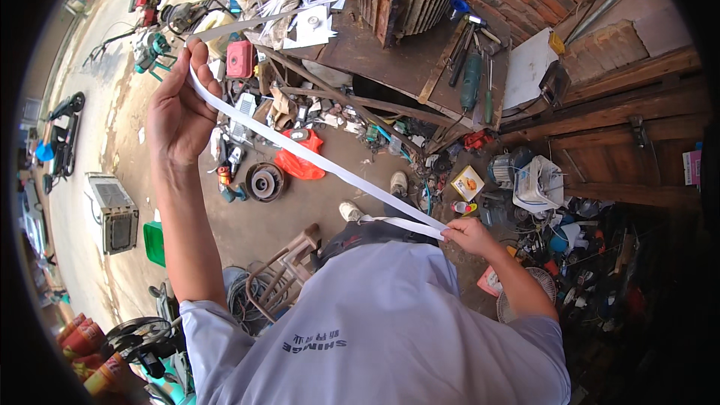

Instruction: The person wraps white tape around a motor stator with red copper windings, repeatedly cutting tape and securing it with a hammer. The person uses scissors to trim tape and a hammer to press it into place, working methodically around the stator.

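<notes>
A long white tape [300, 147] stretches diagonally between my hands. My left hand [182, 107] is raised at the left, palm up, fingers curled on the tape where it bends back toward a ribbed metal motor housing [411, 4] on the bench, with white and red tape at its top. My right hand [469, 235], lower at the right, pinches the tape; a slack length hangs from it toward my lap.
The cluttered wooden bench [352, 67] holds paper strips [281, 7], a hammer and hand tools [471, 79]. Below lie a red plastic bag [298, 159], a metal pulley-like part [264, 181] and scattered scrap. A metal chair [289, 262] stands by my legs; an appliance [112, 210] sits left.
</notes>
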### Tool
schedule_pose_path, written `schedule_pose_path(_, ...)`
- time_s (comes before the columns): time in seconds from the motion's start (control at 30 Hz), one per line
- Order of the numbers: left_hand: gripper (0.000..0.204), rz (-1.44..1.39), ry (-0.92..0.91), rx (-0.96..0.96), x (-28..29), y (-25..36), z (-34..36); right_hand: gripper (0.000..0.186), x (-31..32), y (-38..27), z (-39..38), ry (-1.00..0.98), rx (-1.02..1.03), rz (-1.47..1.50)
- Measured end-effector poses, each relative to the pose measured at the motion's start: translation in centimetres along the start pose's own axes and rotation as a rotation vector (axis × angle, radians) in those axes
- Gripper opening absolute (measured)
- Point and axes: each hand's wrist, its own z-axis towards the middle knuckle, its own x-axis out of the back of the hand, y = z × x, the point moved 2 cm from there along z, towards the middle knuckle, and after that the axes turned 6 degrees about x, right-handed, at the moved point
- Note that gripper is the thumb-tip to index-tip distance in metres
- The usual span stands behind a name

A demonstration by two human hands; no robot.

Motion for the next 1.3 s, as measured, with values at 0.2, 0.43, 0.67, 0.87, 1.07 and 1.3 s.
schedule_pose_path(0.2, 0.029, 0.008, -0.002, 0.010, 1.8, 0.5, 2.3, 0.019, 1.6, 4.3, -5.5, 0.056, 0.073, -0.387)
schedule_pose_path(0.43, 0.033, -0.077, -0.055, 0.026, 3.4, 0.0, 3.0, 0.022, 4.0, 8.3, -8.7, 0.015, -0.330, -0.632)
schedule_pose_path(0.67, 0.034, -0.108, 0.030, 0.026, 9.5, -0.9, 2.3, 0.021, 9.6, 16.9, -10.6, 0.443, -0.710, -0.666)
schedule_pose_path(0.87, 0.030, -0.119, 0.229, -0.026, 10.1, -5.5, 1.3, 0.028, 19.1, 16.5, -11.4, 1.297, -0.425, -0.574)
schedule_pose_path(1.07, 0.025, 0.121, 0.134, 0.063, 10.0, -11.4, 4.7, 0.049, 30.9, 9.8, -12.2, 1.516, 0.406, 0.739)
schedule_pose_path(1.3, 0.027, 0.741, 0.564, 0.355, 5.5, -11.3, 10.8, 0.055, 38.2, -2.5, 1.1, 0.879, 0.676, 1.052)
